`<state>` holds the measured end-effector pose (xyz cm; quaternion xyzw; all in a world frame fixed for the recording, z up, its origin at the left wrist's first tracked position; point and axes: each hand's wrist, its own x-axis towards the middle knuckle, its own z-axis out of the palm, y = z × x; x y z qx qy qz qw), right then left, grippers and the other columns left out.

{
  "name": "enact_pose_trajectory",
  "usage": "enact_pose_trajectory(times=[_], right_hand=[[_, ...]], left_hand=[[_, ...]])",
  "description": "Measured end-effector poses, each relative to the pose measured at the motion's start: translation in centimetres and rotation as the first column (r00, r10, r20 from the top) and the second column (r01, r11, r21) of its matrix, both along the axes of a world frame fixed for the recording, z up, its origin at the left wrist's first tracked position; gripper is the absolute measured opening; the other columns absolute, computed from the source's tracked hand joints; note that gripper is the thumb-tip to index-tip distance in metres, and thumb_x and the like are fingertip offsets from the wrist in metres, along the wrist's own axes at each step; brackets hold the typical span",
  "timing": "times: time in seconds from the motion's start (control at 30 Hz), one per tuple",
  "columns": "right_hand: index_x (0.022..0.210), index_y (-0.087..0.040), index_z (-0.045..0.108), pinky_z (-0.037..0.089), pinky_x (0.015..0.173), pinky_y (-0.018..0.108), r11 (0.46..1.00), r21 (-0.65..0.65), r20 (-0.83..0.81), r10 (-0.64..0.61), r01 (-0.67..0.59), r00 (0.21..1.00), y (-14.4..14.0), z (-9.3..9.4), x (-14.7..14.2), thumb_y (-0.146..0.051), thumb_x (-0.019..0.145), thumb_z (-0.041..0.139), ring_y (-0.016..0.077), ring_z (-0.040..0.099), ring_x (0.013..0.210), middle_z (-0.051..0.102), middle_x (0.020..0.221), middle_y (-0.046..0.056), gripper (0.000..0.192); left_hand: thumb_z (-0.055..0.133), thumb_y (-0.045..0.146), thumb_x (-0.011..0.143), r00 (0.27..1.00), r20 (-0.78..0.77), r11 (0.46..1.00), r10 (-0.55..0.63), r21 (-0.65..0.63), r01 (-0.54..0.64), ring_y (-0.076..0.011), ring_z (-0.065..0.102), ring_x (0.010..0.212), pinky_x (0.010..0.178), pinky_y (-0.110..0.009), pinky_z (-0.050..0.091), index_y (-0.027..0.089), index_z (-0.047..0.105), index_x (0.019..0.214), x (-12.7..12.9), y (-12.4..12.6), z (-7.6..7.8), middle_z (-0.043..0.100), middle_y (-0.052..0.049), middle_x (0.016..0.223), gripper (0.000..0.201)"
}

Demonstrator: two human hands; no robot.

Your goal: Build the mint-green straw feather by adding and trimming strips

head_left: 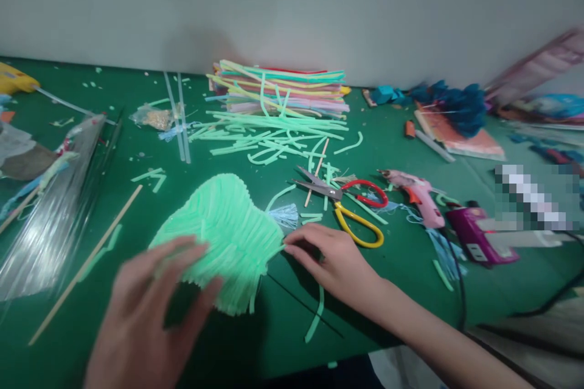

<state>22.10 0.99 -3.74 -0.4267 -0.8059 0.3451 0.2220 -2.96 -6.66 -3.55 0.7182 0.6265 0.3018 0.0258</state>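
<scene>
While left hand (146, 301) loose by green leaf (228, 213), right hand (335, 258) in pinch.

Plain grey wall (365, 18), green tabletop (392, 143) along its base, faint shadow (201, 51) low on the wall

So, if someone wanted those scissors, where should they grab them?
Probably by the red and yellow handle loops, coming from the right. The scissors lie with their blades parted and pointing left, so the loops offer the safer end. The right hand is on the near side.
</scene>
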Motion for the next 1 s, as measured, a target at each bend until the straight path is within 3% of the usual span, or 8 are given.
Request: enact_pose_trajectory(times=[0.13, 0.33, 0.4, 0.47, 0.53, 0.67, 0.83, 1.0], right_hand=[[0.085, -0.018, 0.064, 0.048, 0.061, 0.024, 0.943, -0.315, -0.082, -0.135, 0.103, 0.987, -0.1, 0.4, -0.4, -0.023, 0.087, 0.061, 0.0129, 0.061, 0.067, 0.067, 0.077, 0.0, 0.006], [0.08, -0.015, 0.062, 0.045, 0.059, 0.022, 0.8, -0.594, -0.298, -0.309, 0.078, 0.903, 1.4, 0.2, -0.9, -0.028, 0.077, 0.071, 0.0099, 0.056, 0.062, 0.062, 0.07, -0.002, 0.016], [0.08, -0.014, 0.062, 0.043, 0.058, 0.021, 0.771, -0.633, -0.344, -0.359, 0.068, 0.868, 1.9, 0.3, -0.9, -0.026, 0.073, 0.076, 0.0079, 0.053, 0.06, 0.059, 0.067, -0.004, 0.019], [0.08, -0.014, 0.061, 0.042, 0.058, 0.019, 0.727, -0.686, -0.393, -0.41, 0.035, 0.823, 2.3, 0.4, -0.9, -0.025, 0.068, 0.08, 0.0066, 0.052, 0.059, 0.058, 0.065, -0.005, 0.025], [0.08, -0.015, 0.058, 0.043, 0.06, 0.019, 0.676, -0.737, -0.444, -0.473, -0.011, 0.761, 2.6, 0.4, -0.9, -0.025, 0.063, 0.084, 0.0067, 0.055, 0.061, 0.059, 0.066, -0.006, 0.032], [0.083, -0.016, 0.057, 0.048, 0.062, 0.021, 0.613, -0.787, -0.481, -0.536, -0.071, 0.694, 2.9, 0.4, -0.9, -0.027, 0.058, 0.086, 0.0092, 0.061, 0.062, 0.063, 0.067, -0.004, 0.04], [0.081, -0.013, 0.061, 0.053, 0.062, 0.026, 0.553, -0.829, -0.418, -0.517, -0.082, 0.747, 3.3, 0.1, -0.8, -0.023, 0.065, 0.079, 0.0121, 0.063, 0.06, 0.066, 0.063, 0.0, 0.026], [0.081, -0.016, 0.057, 0.049, 0.059, 0.021, 0.576, -0.817, -0.401, -0.538, -0.024, 0.741, 3.3, 0.3, -0.9, -0.012, 0.068, 0.07, 0.0075, 0.059, 0.056, 0.063, 0.063, -0.005, 0.019]], left_hand=[[0.055, 0.064, 0.079, 0.987, 0.025, 0.903, 0.158, -0.407, -0.135, -0.037, 0.059, 0.108, 0.087, -0.056, 0.05, 0.013, 0.036, 0.141, -2.9, 4.0, 0.1, 0.06, -0.017, 0.122, 0.083], [0.066, 0.066, 0.066, 0.972, 0.006, 0.857, 0.236, -0.473, -0.205, -0.0402, 0.059, 0.106, 0.09, -0.061, 0.045, 0.012, 0.03, 0.147, -4.2, 8.3, 0.6, 0.065, -0.018, 0.114, 0.103], [0.07, 0.063, 0.065, 0.947, 0.159, 0.817, 0.279, -0.557, -0.148, -0.0384, 0.063, 0.101, 0.085, -0.058, 0.05, 0.015, 0.04, 0.141, -4.4, 9.0, 1.2, 0.068, -0.015, 0.109, 0.094], [0.073, 0.056, 0.068, 0.834, 0.427, 0.744, 0.35, -0.667, 0.029, -0.0345, 0.068, 0.094, 0.079, -0.051, 0.055, 0.019, 0.053, 0.128, -4.5, 9.2, 1.7, 0.072, -0.011, 0.105, 0.074], [0.075, 0.049, 0.07, 0.612, 0.63, 0.675, 0.479, -0.71, 0.202, -0.032, 0.072, 0.084, 0.07, -0.046, 0.059, 0.021, 0.062, 0.116, -4.2, 9.0, 2.1, 0.075, -0.009, 0.098, 0.056], [0.086, 0.034, 0.058, 0.34, 0.709, 0.697, 0.618, -0.694, 0.179, -0.0311, 0.073, 0.081, 0.061, -0.038, 0.061, 0.026, 0.064, 0.113, -3.0, 8.5, 2.3, 0.077, -0.003, 0.09, 0.06], [0.089, 0.025, 0.049, 0.301, 0.736, 0.737, 0.606, -0.662, 0.135, -0.0322, 0.073, 0.084, 0.062, -0.035, 0.063, 0.026, 0.069, 0.102, -2.1, 8.2, 2.3, 0.078, 0.0, 0.087, 0.057], [0.088, 0.025, 0.051, 0.275, 0.756, 0.758, 0.594, -0.641, 0.125, -0.0296, 0.074, 0.08, 0.061, -0.033, 0.063, 0.024, 0.069, 0.105, -2.0, 8.2, 2.0, 0.078, 0.0, 0.086, 0.057]])
